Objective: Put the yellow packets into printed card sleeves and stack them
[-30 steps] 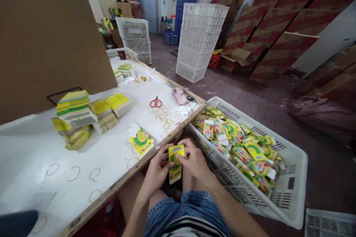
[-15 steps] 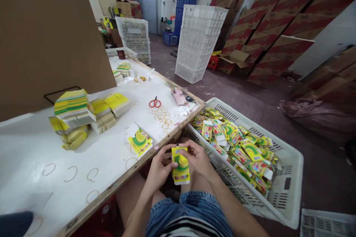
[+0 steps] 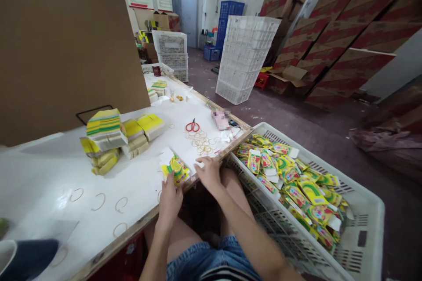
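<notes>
Left hand [image 3: 170,195] at the near edge of the table [image 3: 141,188], fingers forward — grip hard to tell; right hand [image 3: 208,172] above that edge — fingers loosely parted.

on the white table [image 3: 141,184]: red scissors [image 3: 197,127], rubber bands [image 3: 201,142], yellow cartons [image 3: 178,167], stacked bundles [image 3: 106,127]

The left hand [image 3: 170,197] is positioned at the near side of the yellow-green cartons [image 3: 178,167] on the bench [image 3: 141,195]. The right hand [image 3: 209,176], holding nothing, is located beside them. Red-handled scissors [image 3: 193,127] lie beyond, near loose bands [image 3: 201,144]. A white crate [image 3: 374,224], at right, contains yellow packets [image 3: 311,191].
</notes>
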The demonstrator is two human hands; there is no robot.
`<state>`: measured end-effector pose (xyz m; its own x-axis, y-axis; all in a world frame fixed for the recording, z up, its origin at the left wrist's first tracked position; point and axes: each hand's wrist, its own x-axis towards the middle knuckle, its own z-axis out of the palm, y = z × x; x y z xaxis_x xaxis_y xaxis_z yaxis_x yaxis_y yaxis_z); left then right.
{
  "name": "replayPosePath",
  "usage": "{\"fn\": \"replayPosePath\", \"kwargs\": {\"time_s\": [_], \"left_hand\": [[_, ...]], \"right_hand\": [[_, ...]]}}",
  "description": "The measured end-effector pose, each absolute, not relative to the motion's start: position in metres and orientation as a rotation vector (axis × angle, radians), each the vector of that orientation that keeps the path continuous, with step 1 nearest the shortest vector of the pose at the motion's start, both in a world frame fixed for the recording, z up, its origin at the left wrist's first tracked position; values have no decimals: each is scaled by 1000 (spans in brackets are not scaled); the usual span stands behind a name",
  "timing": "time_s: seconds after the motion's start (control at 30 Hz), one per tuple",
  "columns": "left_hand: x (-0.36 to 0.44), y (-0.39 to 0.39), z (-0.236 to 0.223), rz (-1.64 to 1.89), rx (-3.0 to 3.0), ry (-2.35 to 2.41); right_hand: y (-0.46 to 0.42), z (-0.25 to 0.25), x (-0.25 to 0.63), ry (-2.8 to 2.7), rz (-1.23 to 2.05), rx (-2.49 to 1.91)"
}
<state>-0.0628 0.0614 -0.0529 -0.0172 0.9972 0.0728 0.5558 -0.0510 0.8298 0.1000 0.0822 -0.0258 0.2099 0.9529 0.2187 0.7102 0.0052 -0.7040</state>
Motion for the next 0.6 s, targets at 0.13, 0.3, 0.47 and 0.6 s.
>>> {"fn": "replayPosePath", "kwargs": {"time_s": [0.13, 0.3, 0.47, 0.6], "left_hand": [[-65, 62, -54, 926, 1692, 1692], [-71, 63, -48, 990, 1675, 1654], [-70, 57, -29, 1337, 1273, 1393], [-63, 53, -8, 1162, 963, 959]], "right_hand": [[107, -35, 50, -1603, 551, -1782], [106, -34, 54, -1482, 618, -1709], [84, -29, 80, -1320, 755, -1552], [56, -24, 94, -1150, 1008, -1279]]}}
